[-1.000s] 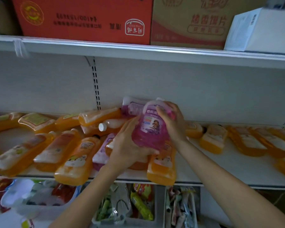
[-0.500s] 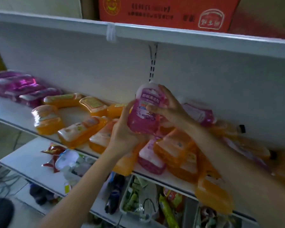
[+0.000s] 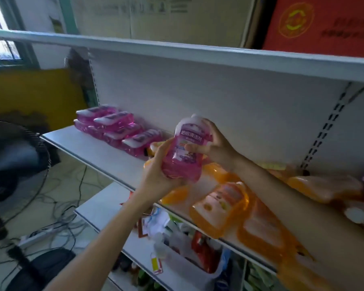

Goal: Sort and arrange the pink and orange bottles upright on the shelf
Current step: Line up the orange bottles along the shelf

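A pink bottle (image 3: 184, 152) with a white cap is held upright in the air above the white shelf (image 3: 97, 150). My left hand (image 3: 159, 175) grips its base and left side. My right hand (image 3: 213, 144) grips its right side, thumb across the label. Several pink bottles (image 3: 118, 129) lie stacked on their sides at the shelf's left end. Several orange bottles (image 3: 221, 204) lie flat on the shelf below and to the right of my hands.
An upper shelf (image 3: 198, 54) carries a beige carton (image 3: 164, 17) and a red carton (image 3: 324, 24). A lower shelf (image 3: 101, 215) holds mixed packets and a white bin (image 3: 187, 267). A black fan (image 3: 11, 164) and cables stand on the floor at left.
Both hands have carried the pink bottle leftwards along the shelf, and my view has swung left. The stack of pink bottles is now close to the held bottle.
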